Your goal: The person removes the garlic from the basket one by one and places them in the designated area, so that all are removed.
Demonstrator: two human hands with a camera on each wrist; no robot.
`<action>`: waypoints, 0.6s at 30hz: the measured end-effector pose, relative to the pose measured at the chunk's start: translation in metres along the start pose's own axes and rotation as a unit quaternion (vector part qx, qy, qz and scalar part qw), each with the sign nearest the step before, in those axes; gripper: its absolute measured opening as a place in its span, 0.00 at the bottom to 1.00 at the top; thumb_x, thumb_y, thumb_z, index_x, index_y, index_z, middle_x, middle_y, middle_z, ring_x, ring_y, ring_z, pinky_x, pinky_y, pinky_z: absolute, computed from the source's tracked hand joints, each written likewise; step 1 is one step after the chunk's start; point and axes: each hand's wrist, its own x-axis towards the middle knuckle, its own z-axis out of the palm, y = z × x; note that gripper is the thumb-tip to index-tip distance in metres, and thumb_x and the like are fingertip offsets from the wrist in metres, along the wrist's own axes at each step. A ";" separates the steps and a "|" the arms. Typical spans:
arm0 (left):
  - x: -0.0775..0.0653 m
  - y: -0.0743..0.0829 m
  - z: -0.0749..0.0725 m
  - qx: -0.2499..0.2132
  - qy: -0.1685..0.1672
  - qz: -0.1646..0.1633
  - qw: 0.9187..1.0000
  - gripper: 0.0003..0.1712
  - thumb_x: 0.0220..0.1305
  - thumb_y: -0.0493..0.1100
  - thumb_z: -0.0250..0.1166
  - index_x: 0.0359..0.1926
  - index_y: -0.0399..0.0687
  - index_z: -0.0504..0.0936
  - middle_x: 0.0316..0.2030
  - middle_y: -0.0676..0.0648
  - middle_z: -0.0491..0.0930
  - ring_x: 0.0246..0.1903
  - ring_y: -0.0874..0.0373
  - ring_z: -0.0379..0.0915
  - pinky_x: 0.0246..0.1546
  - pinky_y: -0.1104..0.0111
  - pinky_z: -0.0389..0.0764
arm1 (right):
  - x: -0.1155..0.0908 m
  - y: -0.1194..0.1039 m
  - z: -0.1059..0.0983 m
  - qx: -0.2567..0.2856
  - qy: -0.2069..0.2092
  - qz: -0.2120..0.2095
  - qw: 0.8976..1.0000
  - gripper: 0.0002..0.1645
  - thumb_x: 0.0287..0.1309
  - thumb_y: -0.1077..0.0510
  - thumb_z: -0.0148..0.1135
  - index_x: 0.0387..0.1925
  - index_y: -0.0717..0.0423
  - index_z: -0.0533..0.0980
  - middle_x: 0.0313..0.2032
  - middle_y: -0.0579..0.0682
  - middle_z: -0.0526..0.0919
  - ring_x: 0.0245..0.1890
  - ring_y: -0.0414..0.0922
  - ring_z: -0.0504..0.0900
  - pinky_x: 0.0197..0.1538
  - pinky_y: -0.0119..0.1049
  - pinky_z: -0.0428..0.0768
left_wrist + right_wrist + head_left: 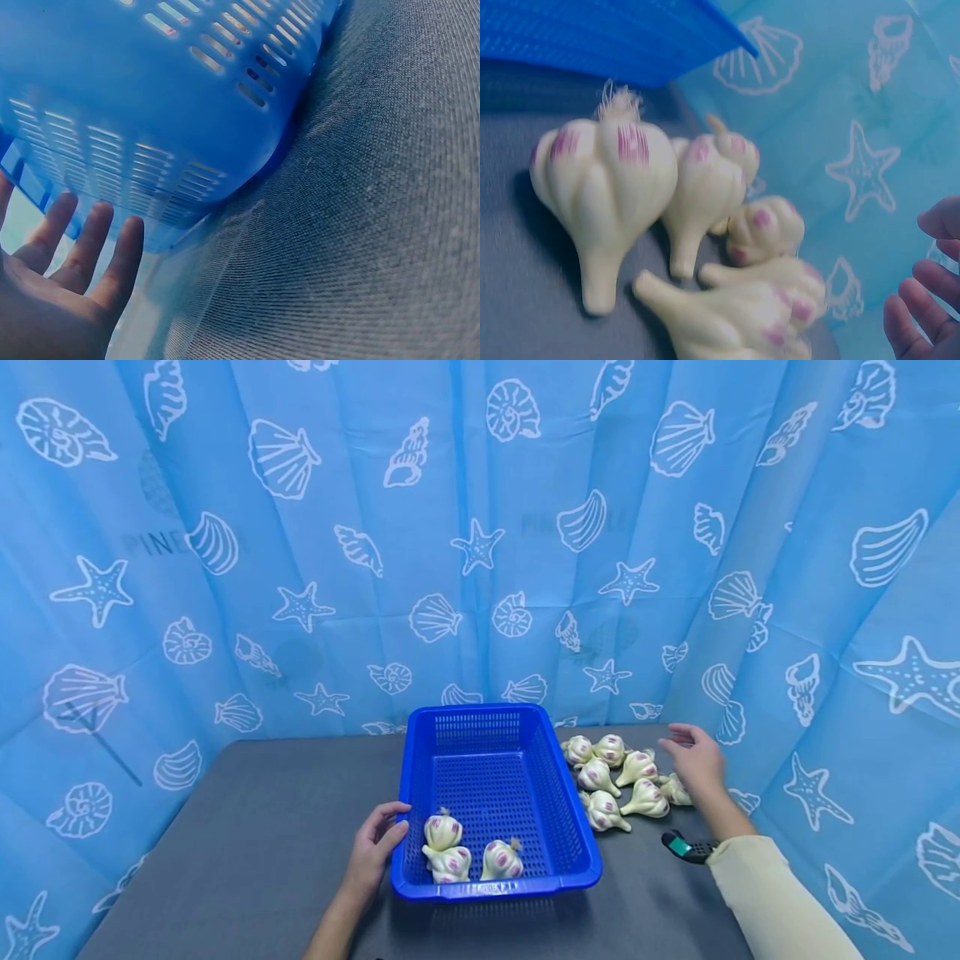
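Note:
A blue plastic basket (495, 885) holds three garlic bulbs, one of them a bulb (502, 860) near its front wall. At its left rim is my left hand (372, 847), fingertips against the outer edge. In the left wrist view, the fingers (124, 259) extend loosely beside the slotted wall. My right hand (696, 764) hovers at the right end of a group of garlic bulbs (647, 799), fingers slightly bent and holding nothing. The right wrist view shows that hand apart from the bulbs, such as the large one (604, 172) with purple marks.
The grey table (300, 835) carries the basket and the loose garlic, which lies close along the basket's right side. A blue curtain (465, 568) with white shell prints hangs behind and at both sides. A black strap with a green patch (678, 845) is beside the right wrist.

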 end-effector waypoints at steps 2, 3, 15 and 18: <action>0.000 0.000 0.000 -0.001 0.001 -0.004 1.000 0.14 0.67 0.32 0.57 0.52 0.32 0.74 0.51 0.37 0.75 0.45 0.57 0.77 0.43 0.67 0.78 | -0.001 -0.006 0.002 0.006 -0.008 -0.010 1.000 0.25 0.66 0.57 0.58 0.61 0.63 0.70 0.54 0.64 0.77 0.50 0.57 0.77 0.38 0.37 0.75; 0.000 0.000 0.000 -0.001 0.001 -0.005 1.000 0.14 0.67 0.32 0.58 0.52 0.32 0.74 0.51 0.37 0.75 0.46 0.57 0.77 0.43 0.67 0.78 | -0.001 -0.009 0.003 0.012 -0.010 -0.018 1.000 0.25 0.66 0.57 0.58 0.61 0.64 0.70 0.54 0.64 0.77 0.50 0.57 0.76 0.38 0.36 0.75; -0.001 0.003 0.000 0.004 0.002 -0.010 1.000 0.14 0.67 0.33 0.58 0.52 0.34 0.75 0.52 0.36 0.75 0.46 0.56 0.77 0.43 0.67 0.77 | -0.006 -0.040 0.019 0.070 -0.061 -0.059 0.994 0.24 0.66 0.60 0.59 0.61 0.65 0.69 0.54 0.66 0.75 0.53 0.58 0.76 0.41 0.43 0.80; -0.001 0.002 0.000 0.005 0.002 -0.014 1.000 0.14 0.67 0.33 0.58 0.52 0.34 0.75 0.52 0.36 0.74 0.46 0.56 0.76 0.44 0.66 0.77 | -0.006 -0.046 0.024 0.077 -0.071 -0.072 0.992 0.24 0.65 0.61 0.60 0.60 0.66 0.70 0.53 0.66 0.75 0.54 0.59 0.76 0.38 0.38 0.80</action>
